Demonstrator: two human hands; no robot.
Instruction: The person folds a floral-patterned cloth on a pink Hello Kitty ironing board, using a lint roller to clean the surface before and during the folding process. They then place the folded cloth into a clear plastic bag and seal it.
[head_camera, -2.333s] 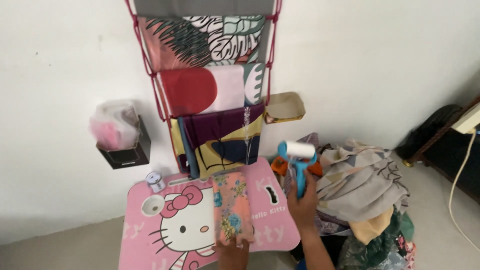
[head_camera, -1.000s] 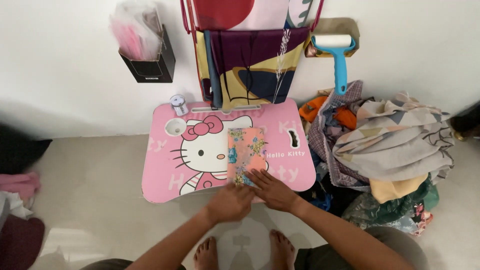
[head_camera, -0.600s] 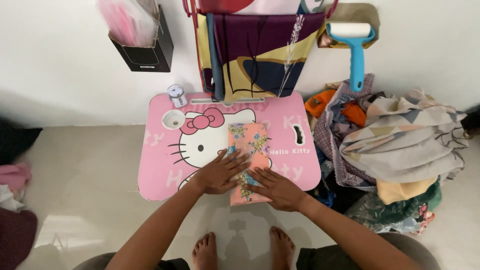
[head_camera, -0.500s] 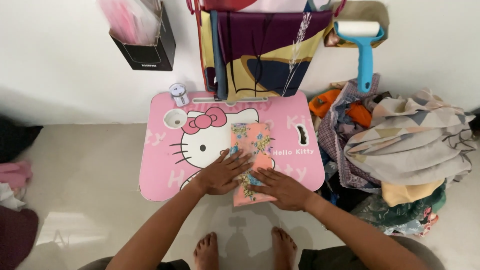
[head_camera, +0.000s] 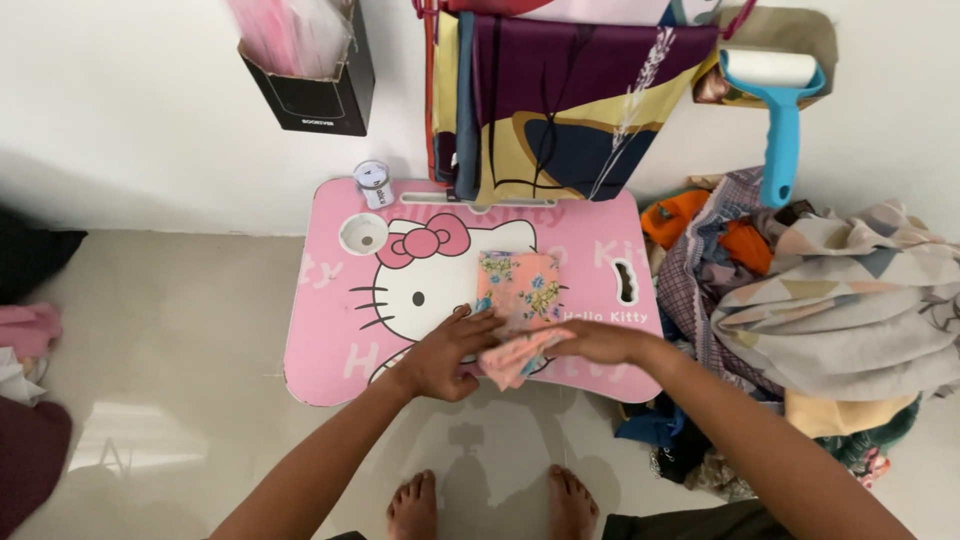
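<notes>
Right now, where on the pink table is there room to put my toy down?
The pink table is bare on its left side, between the round cup hole and the left hand. The middle is crowded by the floral cloth and both hands, the right hand too. The right edge meets the pile of clothes.

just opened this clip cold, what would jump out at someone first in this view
The bright pink cartoon-cat lap table on the pale floor stands out first, with both hands meeting at its near edge: the left hand and right hand fold a small floral cloth. To the right sprawls a big heap of mixed clothes. On the wall above, a blue lint roller hangs beside the colourful hanging fabrics.
</notes>
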